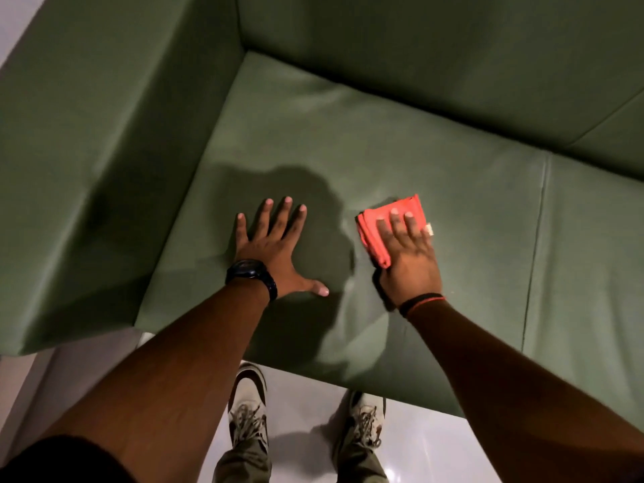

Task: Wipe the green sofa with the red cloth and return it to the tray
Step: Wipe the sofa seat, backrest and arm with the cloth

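Note:
The green sofa point(348, 127) fills most of the view, its seat cushion in front of me. A folded red cloth point(376, 228) with a small white label lies on the seat. My right hand point(407, 259) presses down on the cloth, fingers spread over its top. My left hand point(275, 252) rests flat on the seat to the left of the cloth, fingers spread wide, holding nothing, with a black watch on the wrist. No tray is in view.
The sofa's left armrest point(87, 169) rises at the left and the backrest point(453, 47) runs along the top. A seam point(536, 238) splits the seat cushions at the right. My two shoes point(247, 406) stand on the pale glossy floor point(299, 413) below the seat's front edge.

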`<action>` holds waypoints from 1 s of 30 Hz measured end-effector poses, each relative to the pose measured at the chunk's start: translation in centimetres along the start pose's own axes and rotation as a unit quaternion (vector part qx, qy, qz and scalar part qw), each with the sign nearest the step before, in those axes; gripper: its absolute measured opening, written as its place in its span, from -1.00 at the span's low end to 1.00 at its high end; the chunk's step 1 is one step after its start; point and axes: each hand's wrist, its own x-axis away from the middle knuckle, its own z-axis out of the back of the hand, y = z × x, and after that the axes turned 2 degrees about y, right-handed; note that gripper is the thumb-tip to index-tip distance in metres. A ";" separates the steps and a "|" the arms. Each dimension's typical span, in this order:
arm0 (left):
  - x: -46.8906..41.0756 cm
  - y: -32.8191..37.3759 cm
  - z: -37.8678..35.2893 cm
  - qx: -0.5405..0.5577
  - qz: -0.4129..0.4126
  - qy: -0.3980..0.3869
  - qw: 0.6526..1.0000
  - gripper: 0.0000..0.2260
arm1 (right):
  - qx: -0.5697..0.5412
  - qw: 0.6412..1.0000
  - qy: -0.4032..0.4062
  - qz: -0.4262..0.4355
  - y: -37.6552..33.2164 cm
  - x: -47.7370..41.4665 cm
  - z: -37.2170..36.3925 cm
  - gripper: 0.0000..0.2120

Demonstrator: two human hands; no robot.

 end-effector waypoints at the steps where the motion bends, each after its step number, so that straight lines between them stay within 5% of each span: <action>1: 0.0 0.0 0.0 0.001 0.001 0.000 1.000 0.30 | -0.004 1.000 -0.012 0.020 -0.9 0.4 -0.3 -0.28; 5: 0.0 0.1 0.1 0.002 0.005 -0.005 1.000 0.31 | 0.019 0.989 -0.021 0.146 -0.4 1.5 -0.7 -0.25; 10: 0.1 0.1 -0.1 -0.002 0.006 -0.001 1.000 0.30 | -0.052 0.997 0.033 -0.047 -2.2 1.5 -1.4 -0.29; 16: 0.1 0.0 -0.1 0.003 0.006 0.000 1.000 0.29 | -0.046 0.988 0.005 0.145 -2.2 2.1 -1.4 -0.38; 21: 0.1 -0.1 -0.4 0.005 0.002 0.010 1.000 0.29 | -0.035 0.997 0.036 -0.050 -1.7 1.1 -1.5 -0.29; 27: 0.0 -0.3 -0.7 0.010 0.003 0.019 1.000 0.28 | 0.014 0.984 -0.006 0.175 -0.2 2.4 -0.7 -0.27; 30: 0.1 -0.1 -0.6 0.008 0.003 0.014 1.000 0.28 | -0.017 1.000 0.011 0.013 0.5 1.4 -0.3 -0.26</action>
